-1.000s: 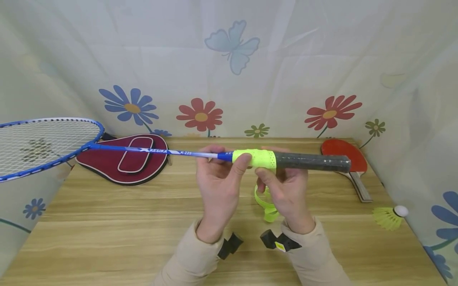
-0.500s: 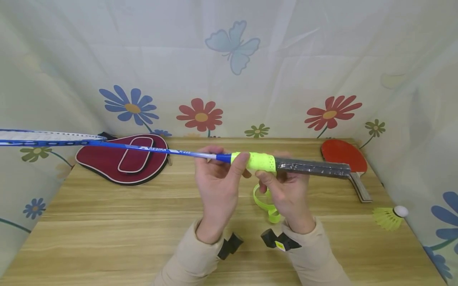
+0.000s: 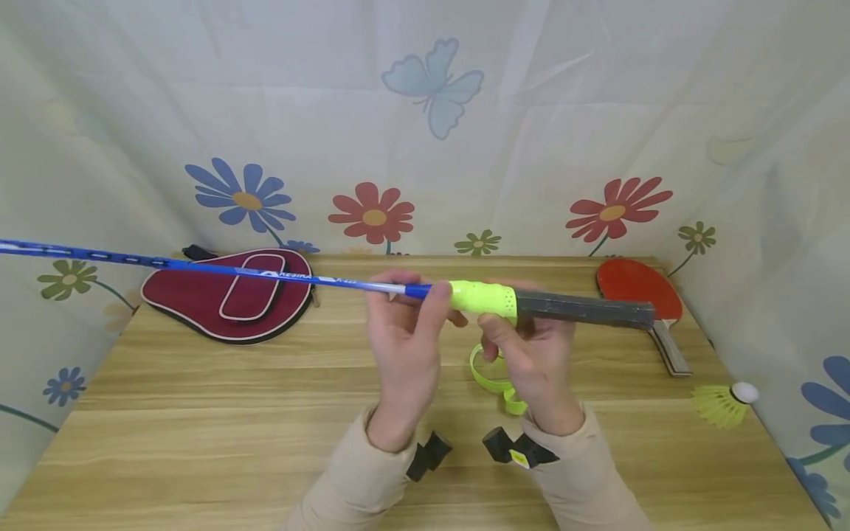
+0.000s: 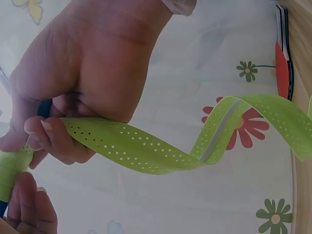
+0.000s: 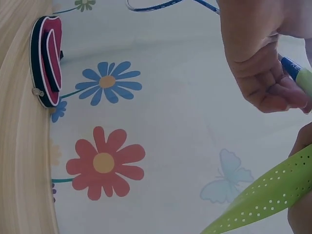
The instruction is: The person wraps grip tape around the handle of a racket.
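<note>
Across the head view runs a blue badminton racket, its head edge-on. Yellow-green perforated wrap covers the front part of its handle, and the rear part is bare dark grey. My left hand grips the handle by the blue cone, thumb on the wrap. With my right hand I hold the handle at the wrap's rear edge, fingers behind. The loose strip hangs below; in the left wrist view the strip leaves the curled fingers of my right hand, twisting.
A dark red paddle case lies at the back left of the wooden table. At the right are a red table-tennis paddle and a yellow shuttlecock. A flowered cloth hangs behind.
The racket has rolled about its shaft, so its head went from face-on to edge-on. My left thumb has shifted slightly left along the wrap, and the strip's lower loop has swung slightly right.
</note>
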The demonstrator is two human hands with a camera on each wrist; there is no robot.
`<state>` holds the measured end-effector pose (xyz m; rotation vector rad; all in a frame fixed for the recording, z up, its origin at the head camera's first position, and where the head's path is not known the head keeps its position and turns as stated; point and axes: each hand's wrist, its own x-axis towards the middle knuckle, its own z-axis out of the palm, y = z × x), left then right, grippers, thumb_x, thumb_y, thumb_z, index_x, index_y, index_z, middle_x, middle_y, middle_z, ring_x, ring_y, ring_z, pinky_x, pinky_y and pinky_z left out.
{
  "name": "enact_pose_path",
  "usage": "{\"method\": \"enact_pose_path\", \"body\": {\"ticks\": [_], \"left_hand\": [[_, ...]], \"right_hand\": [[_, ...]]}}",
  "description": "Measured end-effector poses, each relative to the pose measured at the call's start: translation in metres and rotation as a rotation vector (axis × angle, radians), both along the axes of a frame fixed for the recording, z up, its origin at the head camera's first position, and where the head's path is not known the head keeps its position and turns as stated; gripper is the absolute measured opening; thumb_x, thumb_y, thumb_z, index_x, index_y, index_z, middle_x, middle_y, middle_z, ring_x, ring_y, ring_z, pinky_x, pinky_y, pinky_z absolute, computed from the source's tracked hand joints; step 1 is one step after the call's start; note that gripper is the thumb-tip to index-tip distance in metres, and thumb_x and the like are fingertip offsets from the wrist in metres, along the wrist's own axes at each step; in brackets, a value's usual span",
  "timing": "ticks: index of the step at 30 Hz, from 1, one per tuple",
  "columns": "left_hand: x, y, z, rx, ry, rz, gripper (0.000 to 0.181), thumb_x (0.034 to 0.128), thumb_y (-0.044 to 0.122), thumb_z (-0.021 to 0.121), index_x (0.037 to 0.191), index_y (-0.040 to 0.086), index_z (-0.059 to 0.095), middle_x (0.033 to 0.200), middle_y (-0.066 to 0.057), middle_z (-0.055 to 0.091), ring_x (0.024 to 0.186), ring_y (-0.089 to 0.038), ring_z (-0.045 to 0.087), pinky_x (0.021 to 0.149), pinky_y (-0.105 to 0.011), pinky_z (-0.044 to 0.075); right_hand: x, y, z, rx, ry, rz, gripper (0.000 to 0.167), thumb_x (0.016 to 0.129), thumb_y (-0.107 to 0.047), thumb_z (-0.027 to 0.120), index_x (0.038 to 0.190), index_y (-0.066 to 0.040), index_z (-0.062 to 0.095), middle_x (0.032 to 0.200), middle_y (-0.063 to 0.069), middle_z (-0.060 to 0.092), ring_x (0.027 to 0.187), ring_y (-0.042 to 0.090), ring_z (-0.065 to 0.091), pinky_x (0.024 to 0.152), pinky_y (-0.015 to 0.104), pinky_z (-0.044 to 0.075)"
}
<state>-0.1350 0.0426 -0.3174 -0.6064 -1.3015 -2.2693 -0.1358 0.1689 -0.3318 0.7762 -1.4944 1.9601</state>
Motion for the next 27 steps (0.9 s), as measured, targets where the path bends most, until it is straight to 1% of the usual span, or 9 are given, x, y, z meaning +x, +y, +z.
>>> {"method": "enact_pose_path", "body": {"ticks": [3, 6, 8, 11, 14, 17, 20, 24, 27], "left_hand": [[-0.0003, 0.0002, 0.0002, -0.072, 0.082, 0.012, 0.046, 0.0934, 0.024, 0.066, 0.112, -0.005, 0.037, 0.093, -0.006, 0.054, 0.080, -0.019, 0.057, 0.076, -0.028, 0.052], [-0.0018, 0.0005, 0.0029, -0.140, 0.205, 0.023, 0.056, 0.0942, 0.025, 0.065, 0.118, -0.010, 0.029, 0.100, -0.016, 0.055, 0.093, -0.024, 0.055, 0.087, -0.034, 0.047], [-0.0030, 0.0010, 0.0042, -0.131, 0.281, -0.024, 0.051, 0.0963, 0.019, 0.062, 0.123, -0.006, 0.026, 0.108, -0.023, 0.058, 0.103, -0.031, 0.056, 0.096, -0.042, 0.044], [-0.0046, 0.0014, 0.0043, -0.074, 0.345, -0.130, 0.043, 0.0984, 0.007, 0.055, 0.128, 0.006, 0.025, 0.119, -0.024, 0.061, 0.112, -0.038, 0.057, 0.102, -0.047, 0.043], [-0.0058, 0.0006, 0.0041, -0.039, 0.352, -0.176, 0.043, 0.0982, 0.002, 0.053, 0.130, 0.011, 0.026, 0.119, -0.014, 0.065, 0.110, -0.039, 0.060, 0.097, -0.045, 0.049], [-0.0064, -0.0014, 0.0037, -0.045, 0.322, -0.162, 0.040, 0.0979, 0.003, 0.054, 0.127, 0.005, 0.027, 0.114, -0.018, 0.067, 0.104, -0.037, 0.064, 0.089, -0.040, 0.054], [-0.0064, -0.0021, 0.0031, -0.053, 0.290, -0.137, 0.042, 0.0980, 0.005, 0.055, 0.123, -0.005, 0.023, 0.110, -0.027, 0.065, 0.103, -0.036, 0.065, 0.086, -0.039, 0.055], [-0.0071, -0.0023, 0.0018, -0.039, 0.256, -0.119, 0.040, 0.0976, 0.006, 0.056, 0.121, -0.004, 0.025, 0.109, -0.026, 0.066, 0.102, -0.034, 0.065, 0.086, -0.038, 0.056], [-0.0080, -0.0034, 0.0011, -0.023, 0.241, -0.107, 0.037, 0.0970, 0.006, 0.057, 0.122, 0.003, 0.030, 0.110, -0.020, 0.067, 0.101, -0.033, 0.065, 0.087, -0.037, 0.056]], "right_hand": [[0.0014, 0.0005, 0.0023, -0.044, 0.007, 0.026, 0.023, 0.087, -0.007, 0.073, 0.100, 0.008, 0.061, 0.065, 0.007, 0.059, 0.043, 0.013, 0.048, 0.036, 0.023, 0.041], [0.0030, -0.0004, 0.0043, -0.093, -0.015, 0.094, 0.017, 0.090, -0.007, 0.070, 0.097, 0.006, 0.061, 0.060, 0.006, 0.055, 0.042, 0.014, 0.046, 0.034, 0.026, 0.036], [0.0040, -0.0019, 0.0043, -0.119, -0.041, 0.140, 0.015, 0.091, -0.007, 0.068, 0.097, 0.005, 0.061, 0.059, 0.005, 0.055, 0.042, 0.014, 0.044, 0.033, 0.027, 0.033], [0.0047, -0.0044, 0.0032, -0.137, -0.070, 0.158, 0.016, 0.091, -0.009, 0.069, 0.098, 0.004, 0.062, 0.060, 0.004, 0.056, 0.041, 0.013, 0.043, 0.032, 0.027, 0.031], [0.0050, -0.0048, 0.0024, -0.109, -0.076, 0.124, 0.018, 0.090, -0.009, 0.070, 0.097, 0.005, 0.062, 0.059, 0.004, 0.056, 0.040, 0.013, 0.043, 0.031, 0.027, 0.032], [0.0062, -0.0026, 0.0030, -0.054, -0.100, 0.077, 0.016, 0.089, -0.007, 0.070, 0.095, 0.005, 0.062, 0.057, 0.004, 0.054, 0.039, 0.013, 0.044, 0.030, 0.027, 0.033], [0.0078, 0.0000, 0.0033, 0.006, -0.143, 0.046, 0.012, 0.090, -0.005, 0.069, 0.093, 0.005, 0.062, 0.055, 0.004, 0.052, 0.038, 0.014, 0.044, 0.030, 0.026, 0.034], [0.0093, 0.0017, 0.0029, 0.062, -0.186, 0.051, 0.011, 0.092, -0.007, 0.067, 0.092, 0.002, 0.061, 0.056, 0.006, 0.051, 0.039, 0.015, 0.044, 0.030, 0.027, 0.033], [0.0099, 0.0020, 0.0022, 0.072, -0.207, 0.085, 0.012, 0.095, -0.009, 0.063, 0.093, 0.002, 0.059, 0.059, 0.005, 0.053, 0.040, 0.015, 0.044, 0.030, 0.029, 0.032]]}}
